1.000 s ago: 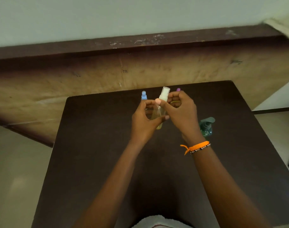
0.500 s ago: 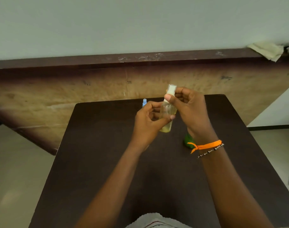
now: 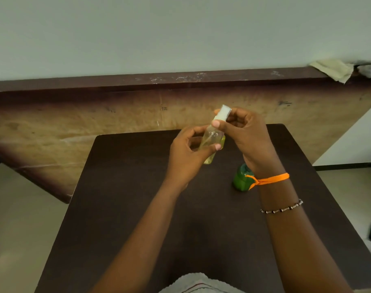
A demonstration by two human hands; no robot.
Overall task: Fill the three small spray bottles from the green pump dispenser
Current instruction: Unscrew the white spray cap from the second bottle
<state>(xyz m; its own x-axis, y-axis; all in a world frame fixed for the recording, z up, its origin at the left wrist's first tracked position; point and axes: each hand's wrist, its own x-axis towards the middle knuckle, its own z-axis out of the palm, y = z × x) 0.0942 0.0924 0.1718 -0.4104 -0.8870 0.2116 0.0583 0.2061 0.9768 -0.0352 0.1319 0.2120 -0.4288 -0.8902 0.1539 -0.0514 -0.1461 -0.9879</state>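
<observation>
Both hands are raised over the dark brown counter [image 3: 121,208], working on one small spray bottle [image 3: 212,140] held tilted in the air above the counter's far half. The left hand [image 3: 186,157] grips the clear body of the bottle, its thumb pressed across the front and its fingers curled behind; pale yellow-green liquid shows through the plastic, gathered toward the lower end. The right hand [image 3: 245,134] pinches the bottle's white spray cap [image 3: 223,113] between thumb and curled fingers at the top of the neck; whether the cap is seated or loose on the neck cannot be told. The green pump dispenser [image 3: 240,180] stands on the counter just beneath and behind the right wrist, so only its green body shows and its pump head is hidden by the hand. An orange thread band [image 3: 269,179] is tied round the right wrist, with a thin beaded bracelet [image 3: 282,209] further down the forearm. The other two small bottles do not show here. Behind the counter runs a worn wooden panel [image 3: 95,123] topped by a dark ledge [image 3: 138,80], on whose far right end lies a crumpled cloth [image 3: 332,69]. A patch of pale fabric [image 3: 197,284] shows at the bottom edge.
</observation>
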